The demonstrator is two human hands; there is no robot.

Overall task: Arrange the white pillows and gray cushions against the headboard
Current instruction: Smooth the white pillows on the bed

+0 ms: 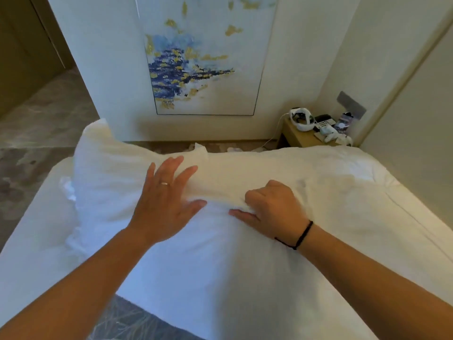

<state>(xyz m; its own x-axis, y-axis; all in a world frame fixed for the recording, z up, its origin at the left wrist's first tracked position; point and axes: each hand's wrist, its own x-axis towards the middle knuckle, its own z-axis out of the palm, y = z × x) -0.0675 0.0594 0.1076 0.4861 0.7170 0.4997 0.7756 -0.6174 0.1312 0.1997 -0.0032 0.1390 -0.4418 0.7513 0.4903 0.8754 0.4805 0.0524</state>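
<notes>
left hand (pixel 163 204): flat, fingers spread on white pillow (pixel 117 173) at bed (pixel 367 217) far-left edge | right hand (pixel 272 212): bunching white fabric, probably that pillow's | risk: pillow slips off far edge if shoved

hands (pixel 215 207) on white pillow (pixel 117 168), bed (pixel 367 204)

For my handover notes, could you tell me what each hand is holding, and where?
The right hand grips a bunched fold of the white pillow near its middle; the left hand only rests flat on it.
</notes>
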